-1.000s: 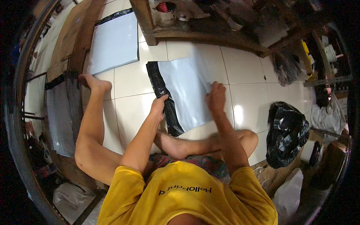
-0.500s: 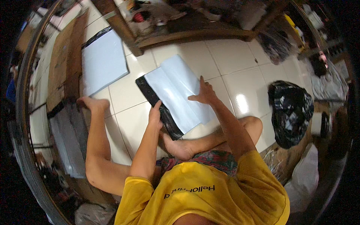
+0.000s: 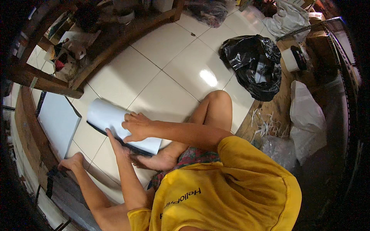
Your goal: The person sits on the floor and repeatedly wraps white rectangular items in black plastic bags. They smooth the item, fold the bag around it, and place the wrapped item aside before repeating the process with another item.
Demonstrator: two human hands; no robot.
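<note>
Yellow short-sleeved shirt [image 3: 227, 184], dark lettering on front; patterned reddish-green shorts [image 3: 187, 158]; bare feet.

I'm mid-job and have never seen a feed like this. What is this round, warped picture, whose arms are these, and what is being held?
There is no machine here. A person sits on a white tiled floor, and a wide fisheye camera on their head looks down, so straight edges bend near the rim. The arms are the person's own. The right hand presses on top of a white mailer bag with a black inside, which is partly rolled or folded. The left hand grips its near edge. A second flat white bag lies to the left by a wooden frame. A crumpled black plastic bag lies further right.
</note>
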